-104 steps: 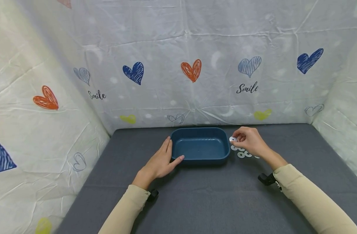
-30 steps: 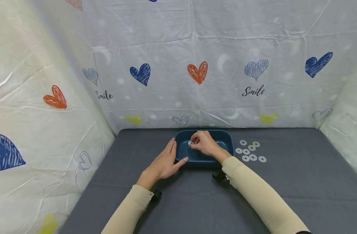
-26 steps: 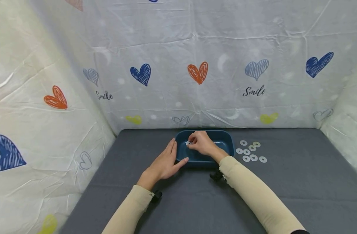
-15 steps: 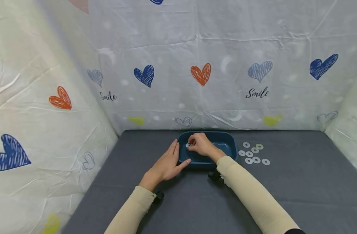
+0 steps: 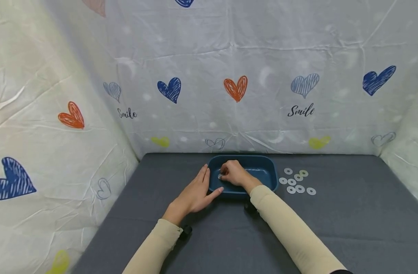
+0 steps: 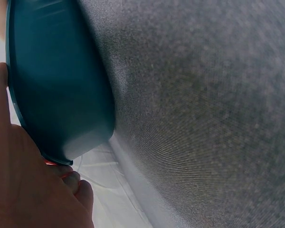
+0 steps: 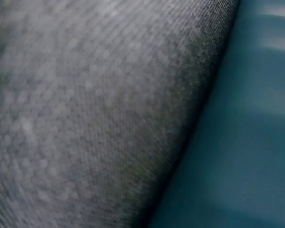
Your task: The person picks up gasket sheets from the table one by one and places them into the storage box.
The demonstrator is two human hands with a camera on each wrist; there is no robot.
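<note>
Grey felt tabletop: right hand is pinching a white flat washer inside the dark-blue oval plastic tray, flat-fingered left hand bracing its nine-o'clock rim; release seemingly comes next.

Left hand lies flat, fingers straight, thumb spread. Right hand reaches forward, fingers curled into a pinch, forearm angled leftward.

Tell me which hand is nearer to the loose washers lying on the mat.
Right. The right hand is over the blue tray, pinching one washer, closer to the loose washers; the left hand rests against the tray's far, left end.
</note>
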